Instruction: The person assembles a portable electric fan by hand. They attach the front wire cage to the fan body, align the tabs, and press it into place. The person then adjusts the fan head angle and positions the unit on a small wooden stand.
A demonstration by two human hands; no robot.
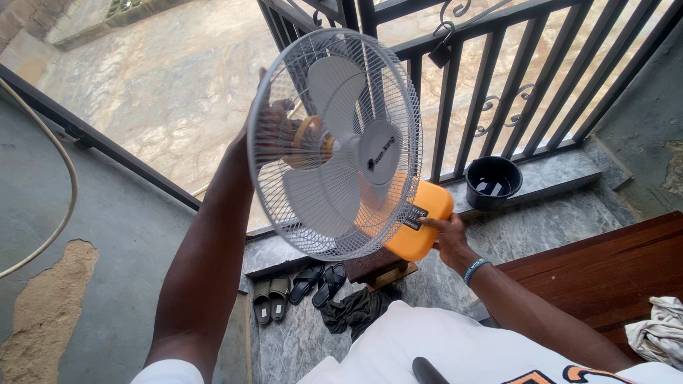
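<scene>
I hold up a table fan with a white wire cage (334,142), white blades and an orange base (420,231). My left hand (274,128) is behind the cage, gripping the rear of the fan near its orange motor housing. At the lower right, my right hand (445,235) grips the orange base. The fan is tilted in the air in front of a black metal railing (491,78).
A black bucket (492,183) stands on the stone ledge by the railing. Two pairs of sandals (295,288) and a dark cloth (356,309) lie on the floor below. A wooden bench (605,274) with a crumpled cloth (662,331) is at right. A pale hose (60,185) curves along the left wall.
</scene>
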